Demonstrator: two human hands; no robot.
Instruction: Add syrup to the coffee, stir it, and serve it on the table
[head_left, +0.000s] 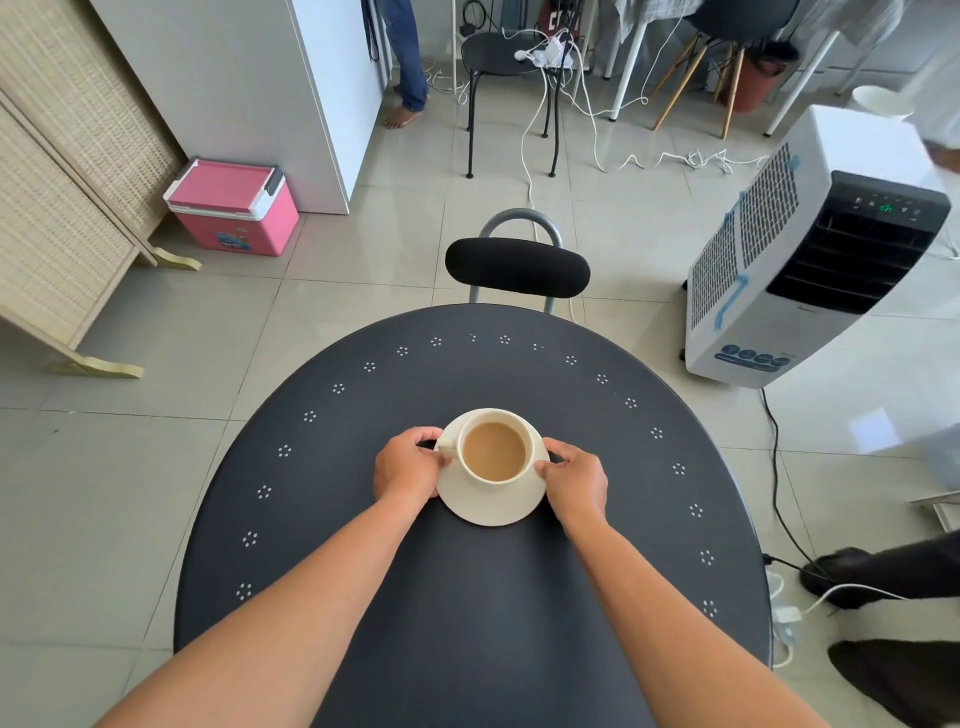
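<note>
A cream cup (525, 470) filled with milky coffee (493, 450) stands on a cream saucer (488, 509) in the middle of a round dark table (467, 587). The cup's handle points left. My left hand (408, 465) grips the saucer's left rim, thumb by the handle. On the opposite side, my right hand (574, 480) pinches the right rim. Whether the saucer touches the tabletop or hovers just above it, I cannot tell. No syrup or spoon is in view.
A black chair (517, 267) stands at the table's far edge. A white air cooler (810, 249) is at the right, its cable running along the floor. A pink cooler box (231, 208) and a wicker cabinet (62, 171) are at the left. Someone's dark shoes (883, 577) are at lower right.
</note>
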